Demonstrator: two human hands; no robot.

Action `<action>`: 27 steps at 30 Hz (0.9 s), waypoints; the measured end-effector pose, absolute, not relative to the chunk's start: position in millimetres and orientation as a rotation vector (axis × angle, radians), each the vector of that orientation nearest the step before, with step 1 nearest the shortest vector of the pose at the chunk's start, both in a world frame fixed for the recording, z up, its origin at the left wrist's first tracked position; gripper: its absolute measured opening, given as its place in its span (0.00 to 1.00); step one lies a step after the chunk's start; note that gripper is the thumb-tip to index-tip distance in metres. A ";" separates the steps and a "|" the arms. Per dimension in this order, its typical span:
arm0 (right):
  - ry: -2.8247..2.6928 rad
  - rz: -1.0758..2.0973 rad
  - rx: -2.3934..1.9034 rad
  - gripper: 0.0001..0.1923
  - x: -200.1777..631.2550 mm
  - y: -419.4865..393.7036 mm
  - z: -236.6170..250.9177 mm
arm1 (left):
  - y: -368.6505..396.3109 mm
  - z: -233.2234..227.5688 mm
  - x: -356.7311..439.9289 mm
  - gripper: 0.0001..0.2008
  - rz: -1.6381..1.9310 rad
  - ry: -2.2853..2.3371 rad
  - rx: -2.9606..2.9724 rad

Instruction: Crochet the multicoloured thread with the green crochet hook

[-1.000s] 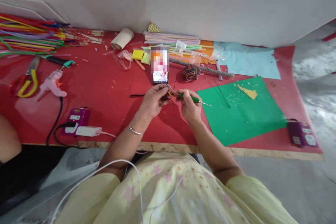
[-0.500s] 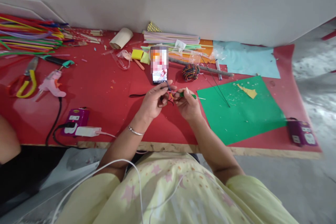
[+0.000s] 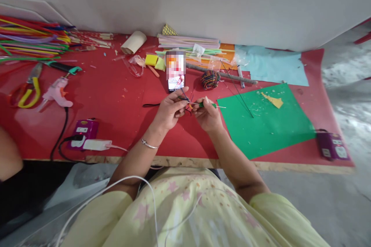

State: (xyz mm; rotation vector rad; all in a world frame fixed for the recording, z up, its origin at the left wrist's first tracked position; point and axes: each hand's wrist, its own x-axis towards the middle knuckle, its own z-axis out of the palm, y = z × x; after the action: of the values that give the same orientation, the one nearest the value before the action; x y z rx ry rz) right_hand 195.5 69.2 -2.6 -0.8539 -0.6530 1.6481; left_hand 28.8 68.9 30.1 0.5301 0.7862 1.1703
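Item: green-handled crochet hook [image 3: 209, 105], thin metal shaft, pinched in closed right hand [image 3: 207, 115] above the red table [image 3: 116, 100]. Left hand [image 3: 171, 110] closed on a small multicoloured yarn piece [image 3: 188, 105], touching the hook tip. Yarn ball [image 3: 211, 79] at 12 o'clock. Handling, judged: light, soft, slack; hook stiff, best held at handle.

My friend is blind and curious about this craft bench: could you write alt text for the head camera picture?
Over a red table, the left hand pinches multicoloured yarn while the right hand holds a green-handled crochet hook to it. Behind them lie a phone and a yarn ball; a green sheet lies to the right.
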 end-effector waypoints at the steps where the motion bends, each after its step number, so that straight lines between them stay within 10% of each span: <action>1: -0.644 1.648 -0.854 0.21 195.6 69.2 -2.4 | 69.0 30.3 29.0 0.27 1.177 0.788 0.538; 27: -0.550 1.715 -0.830 0.17 191.4 66.6 -0.8 | 69.2 32.1 30.3 0.50 1.204 0.862 0.596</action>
State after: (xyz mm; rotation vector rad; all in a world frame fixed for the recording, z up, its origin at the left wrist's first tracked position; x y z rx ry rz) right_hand 191.4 66.6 -0.8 -0.8304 -0.5498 1.7147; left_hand 30.3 69.2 32.1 0.5964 0.8621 1.2041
